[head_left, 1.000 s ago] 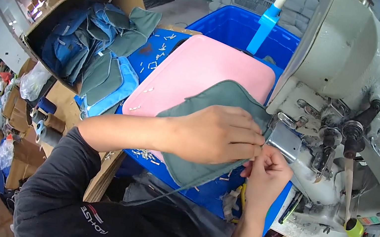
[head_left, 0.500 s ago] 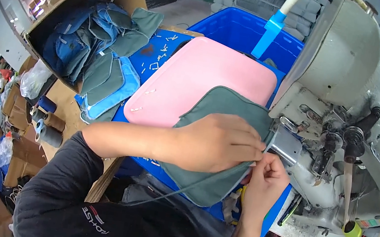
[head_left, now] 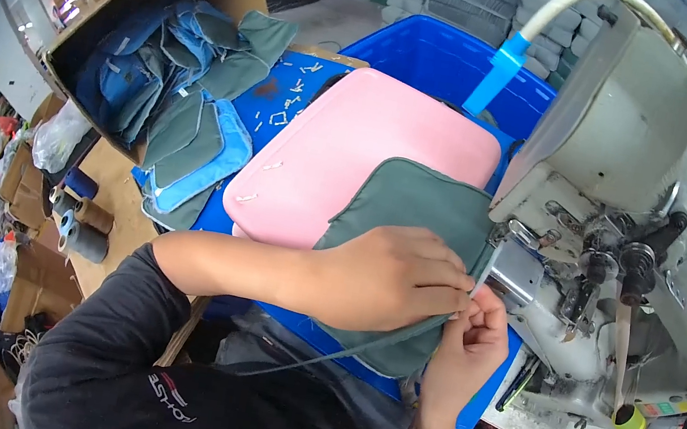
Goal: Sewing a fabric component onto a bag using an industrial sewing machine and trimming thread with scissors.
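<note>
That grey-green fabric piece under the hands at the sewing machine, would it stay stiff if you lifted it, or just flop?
The grey-green fabric piece would probably flop: its edge curves over the pink pad and droops below the left hand. It looks light, since fingertips of the right hand alone pinch its edge. Its bound border may lend slight body.

Grey-green fabric panel point(head_left: 417, 209) partly hidden under left hand point(head_left: 392, 277), needle area hidden behind sewing machine point(head_left: 632, 172) housing
</note>
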A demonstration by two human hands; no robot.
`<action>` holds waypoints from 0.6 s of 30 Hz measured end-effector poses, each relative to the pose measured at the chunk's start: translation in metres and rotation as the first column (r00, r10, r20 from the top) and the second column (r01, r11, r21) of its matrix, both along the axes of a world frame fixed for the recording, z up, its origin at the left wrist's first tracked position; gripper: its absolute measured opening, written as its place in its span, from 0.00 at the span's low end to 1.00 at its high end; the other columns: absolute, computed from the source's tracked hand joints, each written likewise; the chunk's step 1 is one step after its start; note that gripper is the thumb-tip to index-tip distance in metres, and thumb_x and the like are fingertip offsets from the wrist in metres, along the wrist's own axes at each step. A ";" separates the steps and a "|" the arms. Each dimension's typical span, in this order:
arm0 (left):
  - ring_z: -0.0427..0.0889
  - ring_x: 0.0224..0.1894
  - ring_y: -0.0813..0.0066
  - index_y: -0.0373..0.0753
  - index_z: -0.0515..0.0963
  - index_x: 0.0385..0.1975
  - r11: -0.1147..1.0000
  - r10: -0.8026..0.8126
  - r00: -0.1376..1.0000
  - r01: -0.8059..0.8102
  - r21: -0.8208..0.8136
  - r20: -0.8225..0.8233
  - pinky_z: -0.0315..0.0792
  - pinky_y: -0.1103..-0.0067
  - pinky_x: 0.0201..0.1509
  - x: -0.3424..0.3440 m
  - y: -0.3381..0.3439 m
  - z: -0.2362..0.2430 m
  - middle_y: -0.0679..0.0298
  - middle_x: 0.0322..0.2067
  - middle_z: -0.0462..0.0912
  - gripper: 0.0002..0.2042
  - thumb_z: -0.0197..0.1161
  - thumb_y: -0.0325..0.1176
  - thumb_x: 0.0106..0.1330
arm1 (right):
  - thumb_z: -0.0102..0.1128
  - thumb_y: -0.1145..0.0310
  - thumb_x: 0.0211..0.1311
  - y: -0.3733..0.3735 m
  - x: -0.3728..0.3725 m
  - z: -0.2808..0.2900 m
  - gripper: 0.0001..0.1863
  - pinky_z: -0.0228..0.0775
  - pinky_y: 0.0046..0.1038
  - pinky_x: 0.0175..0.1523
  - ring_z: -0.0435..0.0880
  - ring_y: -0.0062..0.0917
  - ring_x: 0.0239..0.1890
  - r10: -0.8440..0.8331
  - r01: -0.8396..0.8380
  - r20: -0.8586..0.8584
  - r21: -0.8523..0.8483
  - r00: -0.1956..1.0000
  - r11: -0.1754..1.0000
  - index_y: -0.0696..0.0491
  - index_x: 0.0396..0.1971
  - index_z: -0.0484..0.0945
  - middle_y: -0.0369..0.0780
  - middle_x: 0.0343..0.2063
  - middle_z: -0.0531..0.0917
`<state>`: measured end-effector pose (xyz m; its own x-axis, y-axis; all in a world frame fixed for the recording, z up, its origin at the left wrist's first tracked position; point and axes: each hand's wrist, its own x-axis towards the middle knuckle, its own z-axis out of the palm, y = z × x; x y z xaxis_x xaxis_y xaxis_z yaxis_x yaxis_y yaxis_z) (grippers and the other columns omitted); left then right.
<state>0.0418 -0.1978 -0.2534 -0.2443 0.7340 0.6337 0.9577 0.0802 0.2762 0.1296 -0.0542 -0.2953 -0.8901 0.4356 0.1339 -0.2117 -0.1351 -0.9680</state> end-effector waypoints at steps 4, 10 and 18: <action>0.84 0.47 0.61 0.35 0.81 0.43 1.000 0.004 0.996 -0.003 0.016 -0.093 0.78 0.69 0.50 -0.001 0.000 0.002 0.57 0.46 0.84 0.17 0.68 0.26 0.52 | 0.51 0.79 0.73 0.000 -0.006 0.002 0.08 0.66 0.12 0.34 0.76 0.09 0.30 0.009 -0.010 -0.026 -0.031 1.000 0.999 0.61 0.49 0.74 0.33 0.29 0.82; 0.84 0.48 0.61 0.35 0.81 0.43 1.000 0.002 0.996 0.000 0.013 -0.089 0.78 0.69 0.51 0.003 -0.003 -0.001 0.57 0.47 0.84 0.16 0.68 0.28 0.53 | 0.50 0.80 0.74 -0.003 -0.008 0.004 0.09 0.66 0.12 0.33 0.76 0.07 0.29 -0.017 0.016 -0.014 -0.057 1.000 0.998 0.61 0.50 0.74 0.33 0.30 0.84; 0.83 0.50 0.62 0.36 0.81 0.44 1.000 0.003 0.997 -0.004 -0.015 -0.073 0.76 0.68 0.53 0.001 -0.003 0.000 0.57 0.47 0.84 0.16 0.68 0.30 0.53 | 0.50 0.80 0.73 -0.003 -0.011 0.001 0.08 0.66 0.11 0.34 0.76 0.07 0.30 -0.028 0.026 -0.038 -0.066 0.999 0.997 0.61 0.48 0.74 0.34 0.30 0.83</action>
<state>0.0429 -0.2005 -0.2530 -0.2002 0.7429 0.6387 0.9750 0.0872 0.2042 0.1182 -0.0571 -0.2943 -0.8726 0.4686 0.1381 -0.2530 -0.1917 -0.9483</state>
